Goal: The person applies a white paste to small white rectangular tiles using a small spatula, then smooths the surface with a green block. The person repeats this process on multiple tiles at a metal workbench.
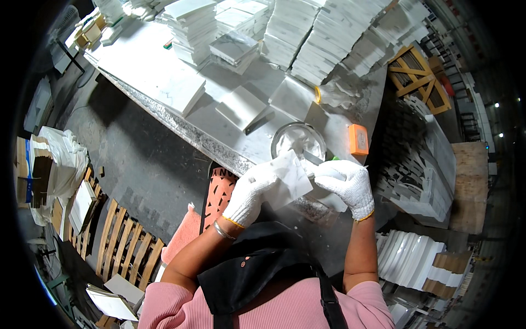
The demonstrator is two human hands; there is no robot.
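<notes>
My left hand (251, 193), in a white knit glove, grips a white marble tile (295, 181) by its left side, tilted over the table's near edge. My right hand (346, 185), gloved too, is at the tile's right side with its fingers curled together; what they hold, if anything, is hidden. Just beyond the tile stands a round metal bowl (275, 148) with white paste in it. A flat dark blade (312, 158) lies across the bowl's near right side, and a bit of green shows by my right fingers.
On the stone-topped table (219, 131) lie single tiles (241, 107), tall tile stacks (189, 27), crumpled white gloves (337, 94) and an orange box (358, 139). Wooden pallets (126, 241) are on the floor at left; stacked slabs (422, 164) stand at right.
</notes>
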